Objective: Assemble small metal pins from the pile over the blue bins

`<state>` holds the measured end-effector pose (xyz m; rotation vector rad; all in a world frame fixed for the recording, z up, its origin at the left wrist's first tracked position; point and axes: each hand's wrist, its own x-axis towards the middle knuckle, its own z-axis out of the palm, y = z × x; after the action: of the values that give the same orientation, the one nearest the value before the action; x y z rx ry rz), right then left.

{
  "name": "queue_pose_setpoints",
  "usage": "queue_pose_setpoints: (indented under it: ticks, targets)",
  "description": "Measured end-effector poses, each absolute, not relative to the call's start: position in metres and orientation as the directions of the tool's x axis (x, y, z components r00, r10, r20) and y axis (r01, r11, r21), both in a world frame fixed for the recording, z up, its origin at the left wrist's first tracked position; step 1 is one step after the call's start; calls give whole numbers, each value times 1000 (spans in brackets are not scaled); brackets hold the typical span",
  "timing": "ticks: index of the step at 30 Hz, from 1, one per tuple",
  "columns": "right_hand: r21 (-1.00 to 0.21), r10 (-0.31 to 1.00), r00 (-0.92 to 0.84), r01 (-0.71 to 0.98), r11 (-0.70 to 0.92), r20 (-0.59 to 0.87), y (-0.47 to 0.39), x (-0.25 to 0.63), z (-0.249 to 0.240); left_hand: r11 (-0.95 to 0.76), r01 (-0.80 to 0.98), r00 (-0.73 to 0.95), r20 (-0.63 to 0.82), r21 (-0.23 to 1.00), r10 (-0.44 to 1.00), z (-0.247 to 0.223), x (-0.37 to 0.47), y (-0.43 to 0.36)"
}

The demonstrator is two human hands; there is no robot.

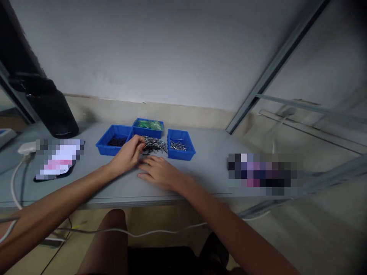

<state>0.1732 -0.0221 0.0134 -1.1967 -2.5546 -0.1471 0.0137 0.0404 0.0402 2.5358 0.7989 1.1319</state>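
A loose pile of small metal pins lies on the grey table between blue bins. My left hand is at the pile's left edge, fingers bent together; whatever they hold is too small to make out. Just below the pile, my right hand rests palm down with its fingers spread. The left blue bin holds dark small parts, the right blue bin holds silvery pins, and the back blue bin holds green items.
A black bottle stands at the back left, near a phone and a white charger with its cable. Blurred-out items lie at the right. A metal frame post rises behind them.
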Motion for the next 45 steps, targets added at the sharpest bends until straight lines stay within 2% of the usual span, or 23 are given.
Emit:
queue_pose_setpoints:
  ticks: [4, 6, 8, 11, 14, 17, 19, 23, 29, 33, 37, 40, 45]
  targets:
    - [-19, 783, -543, 818, 575, 303, -5, 169, 10, -828, 367, 571, 600, 423, 560, 40, 14, 40]
    - [-19, 800, -491, 848, 529, 345, -1, 172, 9, -836, 358, 572, 610, 415, 548, 39, 14, 41]
    - [-17, 759, -494, 834, 552, 424, -5, 179, 12, -840, 354, 571, 617, 411, 542, 39, 13, 42]
    - [49, 565, -553, 740, 671, 613, -27, 196, 19, -833, 356, 572, 606, 423, 553, 38, 13, 42]
    - [223, 224, -560, 619, 753, 798, -54, 211, 24, -827, 345, 595, 578, 443, 558, 36, 14, 41]
    - [259, 96, -484, 615, 745, 870, -68, 216, 24, -832, 346, 640, 539, 434, 548, 31, 14, 41]
    - [202, 190, -445, 693, 692, 875, -64, 213, 21, -832, 362, 677, 495, 421, 545, 29, 14, 41]
    - [-62, 467, -284, 800, 597, 837, -47, 206, 14, -837, 387, 752, 392, 386, 529, 26, 13, 40]
    - [-214, 688, -335, 785, 582, 644, -45, 207, 9, -848, 399, 791, 337, 349, 510, 28, 14, 37]
    - [-313, 779, -299, 791, 525, 551, -48, 206, 9, -855, 395, 804, 325, 335, 499, 30, 16, 34]
    - [-355, 818, -352, 770, 530, 455, -47, 205, 9, -863, 390, 824, 297, 320, 482, 33, 16, 29]
    - [-361, 815, -358, 763, 536, 455, -46, 204, 8, -865, 392, 830, 284, 315, 480, 34, 16, 28]
    - [-371, 837, -256, 806, 461, 484, -46, 205, 6, -862, 400, 826, 285, 310, 486, 32, 16, 29]
